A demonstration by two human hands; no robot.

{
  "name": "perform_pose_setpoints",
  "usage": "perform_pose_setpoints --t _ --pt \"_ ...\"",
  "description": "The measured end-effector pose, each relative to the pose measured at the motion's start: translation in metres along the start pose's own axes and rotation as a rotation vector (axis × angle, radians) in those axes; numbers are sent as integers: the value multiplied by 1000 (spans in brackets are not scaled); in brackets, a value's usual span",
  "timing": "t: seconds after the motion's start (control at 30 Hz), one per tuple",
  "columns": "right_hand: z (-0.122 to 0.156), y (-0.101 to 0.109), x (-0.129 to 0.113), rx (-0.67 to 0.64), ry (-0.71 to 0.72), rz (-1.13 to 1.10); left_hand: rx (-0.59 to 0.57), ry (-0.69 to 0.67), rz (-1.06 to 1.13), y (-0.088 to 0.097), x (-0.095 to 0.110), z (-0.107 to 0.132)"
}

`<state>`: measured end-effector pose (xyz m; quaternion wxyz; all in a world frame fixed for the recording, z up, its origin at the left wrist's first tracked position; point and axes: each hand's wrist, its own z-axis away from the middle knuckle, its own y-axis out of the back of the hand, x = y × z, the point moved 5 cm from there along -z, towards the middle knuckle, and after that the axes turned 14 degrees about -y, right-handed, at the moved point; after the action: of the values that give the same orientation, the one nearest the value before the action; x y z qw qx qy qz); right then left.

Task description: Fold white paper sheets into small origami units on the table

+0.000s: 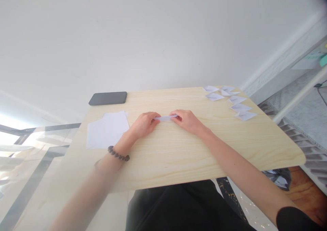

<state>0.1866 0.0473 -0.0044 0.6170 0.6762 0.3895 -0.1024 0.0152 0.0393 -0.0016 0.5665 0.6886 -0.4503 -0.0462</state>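
Note:
A narrow folded strip of white paper (165,118) stretches between my two hands over the middle of the table. My left hand (146,124) pinches its left end, thumb below and fingers above. At the other end, my right hand (186,120) grips the paper between thumb and fingers. The fingers of both hands partly hide the ends. Just left of my left wrist lie loose sheets of white paper (107,132), overlapping one another. Several folded paper pieces (240,107) with pointed ends sit at the table's far right.
The light wooden table (173,156) has rounded corners and stands against a pale wall (158,37). A dark grey flat object (108,98), like a phone, rests at the back left. Beneath the right edge is a dark plastic bag (279,178) on the floor.

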Motion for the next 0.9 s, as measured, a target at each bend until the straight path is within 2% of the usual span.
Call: perform_pose_setpoints --t 0.17,0.3,0.53,0.73,0.9 --pt "-2 1 1 48 40 17 73 103 25 7 -7 3" --pt "-4 3 2 44 38 -6 75 115 76 7 -9 5" --pt "-2 2 3 85 35 -19 74 82 10 6 -5 3" --pt "2 -7 -9 63 77 -57 74 28 25 -2 5 0" --pt "2 -10 -12 22 77 -78 104 -87 3 -5 8 -1"
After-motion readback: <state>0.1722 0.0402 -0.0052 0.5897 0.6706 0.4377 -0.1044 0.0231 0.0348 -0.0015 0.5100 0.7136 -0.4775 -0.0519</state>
